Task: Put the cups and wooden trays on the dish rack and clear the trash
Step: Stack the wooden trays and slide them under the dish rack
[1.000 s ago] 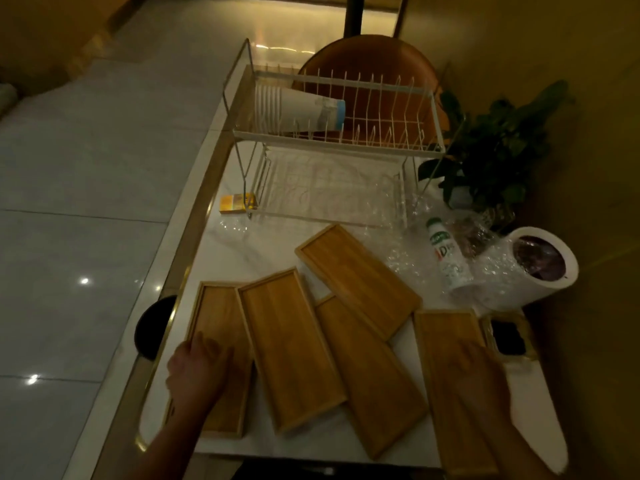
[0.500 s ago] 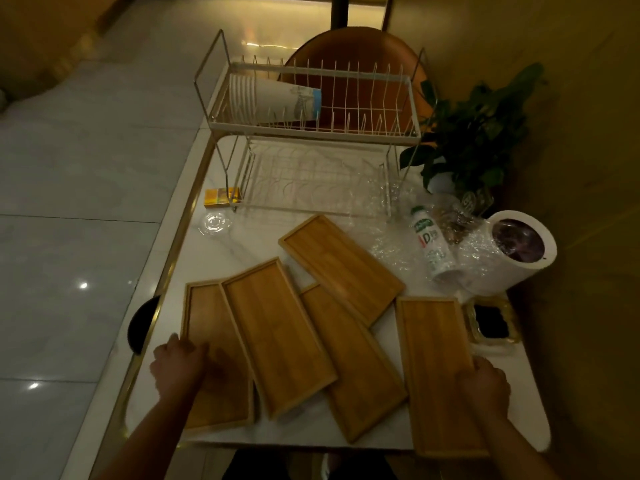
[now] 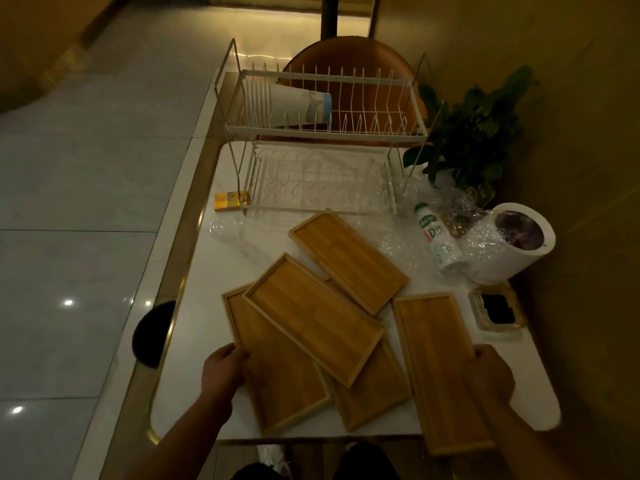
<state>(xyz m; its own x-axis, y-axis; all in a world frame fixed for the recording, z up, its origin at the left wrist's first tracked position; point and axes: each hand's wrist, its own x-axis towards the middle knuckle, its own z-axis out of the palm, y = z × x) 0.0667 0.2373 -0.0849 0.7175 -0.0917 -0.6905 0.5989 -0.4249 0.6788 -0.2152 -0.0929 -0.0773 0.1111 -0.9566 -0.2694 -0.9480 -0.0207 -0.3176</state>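
Two forearms reach forward; left hand grips leftmost tray; right hand grips rightmost tray.

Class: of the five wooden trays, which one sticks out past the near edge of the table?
The rightmost wooden tray, gripped at its edge by the right hand; the other four overlap and lie within the table.
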